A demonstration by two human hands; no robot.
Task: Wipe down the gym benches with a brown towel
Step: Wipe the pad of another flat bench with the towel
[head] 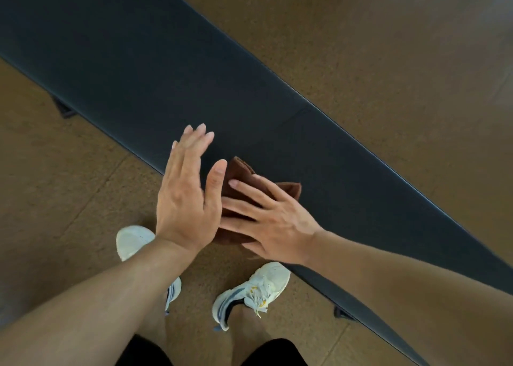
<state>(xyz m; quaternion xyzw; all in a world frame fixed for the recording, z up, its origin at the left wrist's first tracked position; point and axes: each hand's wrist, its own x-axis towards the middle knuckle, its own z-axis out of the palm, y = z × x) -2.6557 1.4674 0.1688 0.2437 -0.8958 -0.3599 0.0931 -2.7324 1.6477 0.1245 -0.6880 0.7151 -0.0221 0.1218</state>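
My right hand (273, 221) presses flat on the brown towel (244, 182); left hand (184, 193) flat, open, just beside. The bench (138, 74) runs long, up-left.

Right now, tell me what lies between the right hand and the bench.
The brown towel lies between the right hand and the bench, in the head view.
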